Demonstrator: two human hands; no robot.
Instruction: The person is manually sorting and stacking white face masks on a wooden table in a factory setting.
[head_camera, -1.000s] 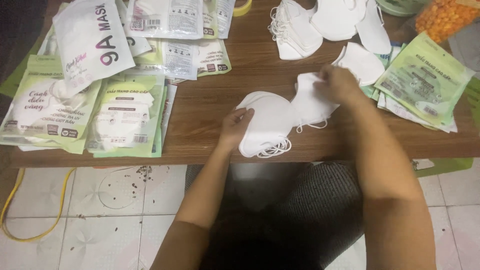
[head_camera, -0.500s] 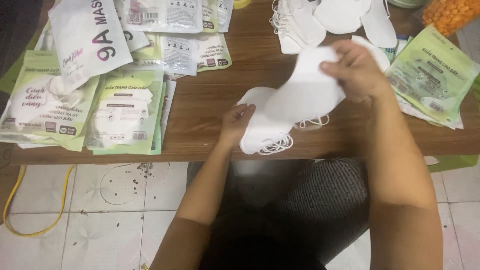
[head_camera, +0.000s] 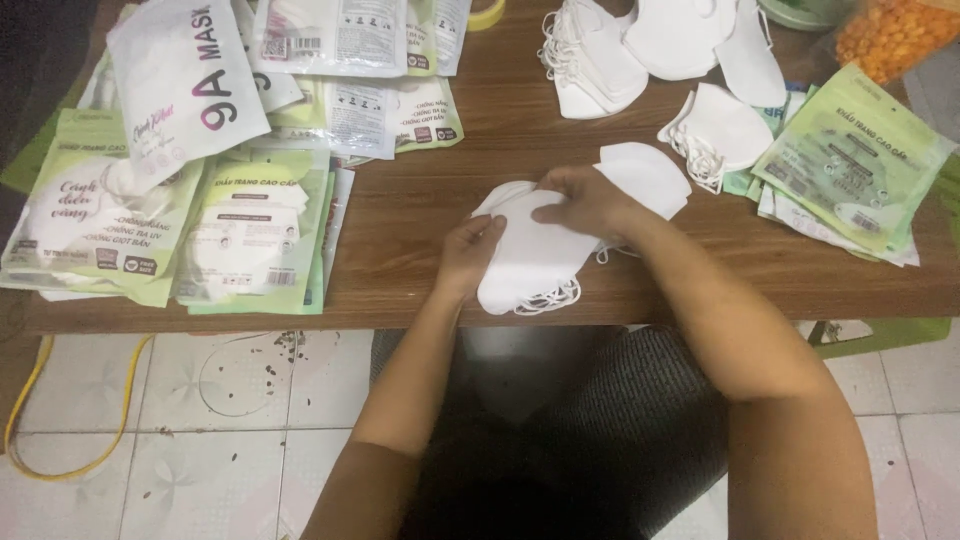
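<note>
Far left on the wooden table (head_camera: 420, 215): green packets (head_camera: 250, 235), each with a white mask sealed inside. At the near edge, mid-table: left hand (head_camera: 468, 255) pressed flat against the side of a stack of white masks (head_camera: 530, 265), fingers open; right hand (head_camera: 590, 198) closed over the stack's top. Farther right: loose masks (head_camera: 725, 130), then more green packets (head_camera: 855, 165).
</note>
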